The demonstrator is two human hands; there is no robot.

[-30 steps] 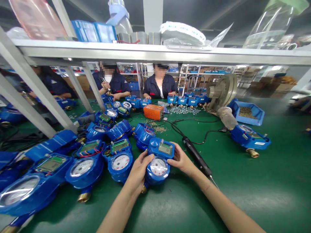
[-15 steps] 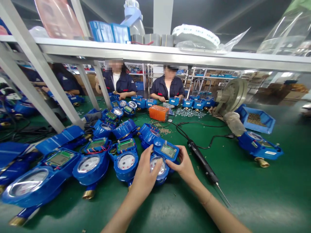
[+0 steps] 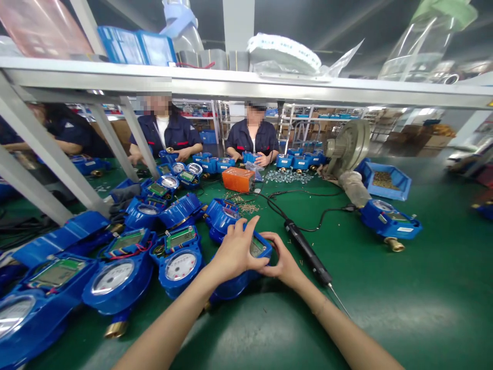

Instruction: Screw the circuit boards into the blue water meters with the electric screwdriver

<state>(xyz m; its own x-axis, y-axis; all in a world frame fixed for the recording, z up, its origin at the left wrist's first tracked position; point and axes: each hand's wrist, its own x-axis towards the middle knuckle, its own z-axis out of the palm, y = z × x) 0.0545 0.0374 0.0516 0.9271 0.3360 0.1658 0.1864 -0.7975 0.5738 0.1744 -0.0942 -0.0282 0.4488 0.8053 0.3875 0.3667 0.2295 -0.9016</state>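
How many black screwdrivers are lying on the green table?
1. The black screwdriver lies right of the right hand, which touches a blue meter. Others may be hidden.

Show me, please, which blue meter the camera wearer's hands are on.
The rightmost blue meter in the front row, left of the black driver: the left hand spreads over it, the right hand curls around its right side; neither holds another.

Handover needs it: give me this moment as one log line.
left hand: spread over blue meter; right hand: gripping its right edge; black screwdriver: lying on table, right of hands; orange box: beyond meter
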